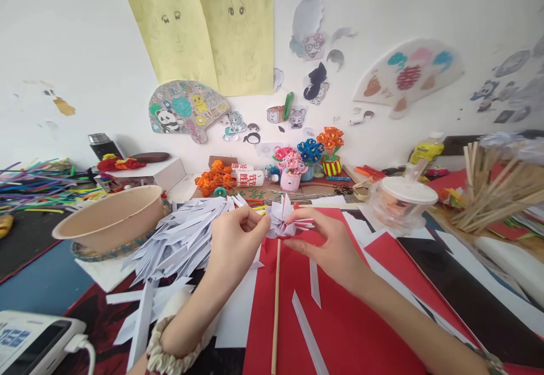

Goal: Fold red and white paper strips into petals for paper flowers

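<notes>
Between my two hands is a white folded-paper flower (282, 223) on top of a thin wooden stick (276, 307). My left hand (238, 239) pinches a white petal at the flower's left side, fingertips pressed together. On the right, the thumb and fingers of my right hand (327, 244) close round the flower's edge and its pinkish folded strips. Red paper (340, 318) lies beneath, with loose white folded strips (306, 329) on it. A large heap of white folded paper strips (182, 239) lies left of my left hand.
A beige bowl (110, 216) stands at the left, with a white power bank (38, 341) nearer me. A dark phone (463, 290), a lidded cup (406, 199) and a bundle of wooden sticks (488, 188) are at the right. Pipe-cleaner flower pots (290, 179) line the back.
</notes>
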`<action>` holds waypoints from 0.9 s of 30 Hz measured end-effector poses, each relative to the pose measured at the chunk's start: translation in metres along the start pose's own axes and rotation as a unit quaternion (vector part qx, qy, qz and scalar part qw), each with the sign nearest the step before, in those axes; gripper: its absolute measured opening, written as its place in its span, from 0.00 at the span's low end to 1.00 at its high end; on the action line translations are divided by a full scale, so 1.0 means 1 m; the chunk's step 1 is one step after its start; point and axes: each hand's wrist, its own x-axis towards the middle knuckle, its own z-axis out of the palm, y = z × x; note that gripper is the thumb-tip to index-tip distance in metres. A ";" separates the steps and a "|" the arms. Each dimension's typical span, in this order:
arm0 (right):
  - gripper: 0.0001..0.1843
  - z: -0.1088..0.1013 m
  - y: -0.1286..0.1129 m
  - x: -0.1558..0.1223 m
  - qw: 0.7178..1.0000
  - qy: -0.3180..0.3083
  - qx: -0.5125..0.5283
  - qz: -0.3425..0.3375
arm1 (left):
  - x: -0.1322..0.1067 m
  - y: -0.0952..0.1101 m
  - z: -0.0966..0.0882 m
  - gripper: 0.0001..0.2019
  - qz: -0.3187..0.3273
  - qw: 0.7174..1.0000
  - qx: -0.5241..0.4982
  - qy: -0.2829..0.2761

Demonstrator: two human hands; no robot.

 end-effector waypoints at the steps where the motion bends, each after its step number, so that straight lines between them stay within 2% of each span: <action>1: 0.12 0.000 0.001 0.000 1.000 0.005 -0.006 -0.019 | -0.002 0.000 -0.001 0.15 0.003 1.000 -0.018 -0.009; 6: 0.09 -0.007 0.002 0.001 0.998 -0.005 -0.007 -0.060 | -0.009 -0.002 -0.010 0.14 0.069 0.996 -0.055 -0.015; 9: 0.08 -0.009 -0.003 -0.001 0.997 0.012 -0.025 -0.073 | -0.013 -0.002 -0.012 0.11 0.130 0.991 -0.025 0.007; 11: 0.10 -0.010 -0.004 -0.003 0.997 0.003 -0.016 -0.075 | -0.015 -0.002 -0.012 0.09 0.173 0.984 0.016 0.041; 14: 0.14 -0.011 -0.002 -0.004 0.996 -0.053 0.070 -0.021 | -0.016 -0.002 -0.013 0.07 0.261 0.954 0.102 0.107; 16: 0.11 -0.011 0.000 -0.002 0.985 -0.066 0.154 0.044 | -0.016 -0.003 -0.014 0.07 0.319 0.927 0.147 0.133; 18: 0.09 -0.010 0.001 0.000 0.969 -0.072 0.206 0.113 | -0.015 -0.006 -0.014 0.07 0.362 0.906 0.177 0.129; 20: 0.17 -0.009 -0.001 0.002 0.957 -0.101 0.219 0.163 | -0.013 -0.008 -0.014 0.07 0.388 0.892 0.202 0.114; 22: 0.23 -0.008 -0.004 0.002 0.952 -0.140 0.203 0.181 | -0.013 -0.010 -0.013 0.08 0.404 0.880 0.227 0.106; 24: 0.24 -0.008 -0.006 0.002 0.954 -0.159 0.184 0.175 | -0.012 -0.010 -0.012 0.08 0.411 0.870 0.249 0.111; 27: 0.27 -0.006 -0.009 0.000 0.959 -0.153 0.167 0.171 | -0.012 -0.009 -0.012 0.09 0.423 0.856 0.272 0.123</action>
